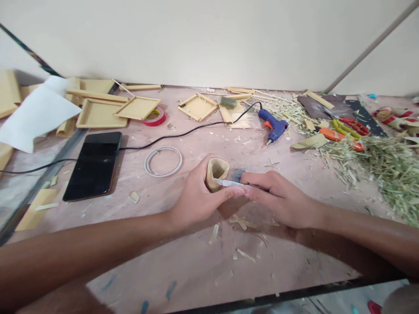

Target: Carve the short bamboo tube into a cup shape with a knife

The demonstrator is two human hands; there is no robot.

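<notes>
My left hand (196,192) is wrapped round a short hollow bamboo tube (212,185), its open mouth facing up towards me. In my right hand (275,192) a knife blade (229,182) is pinched between thumb and fingers. The tip of the blade meets the near right rim of the tube, and my left thumb lies along the blade's lower edge. Most of the tube's outer wall is hidden by my left hand. Pale shavings (240,221) lie on the table just below both hands.
A blue glue gun (275,126) lies behind my right hand, its cord running left. Left are a white ring (163,162) and a black phone (93,165). Shallow wooden frames (101,113) and red tape (157,117) lie behind. Pliers (350,126) and heaped shavings (393,174) are right.
</notes>
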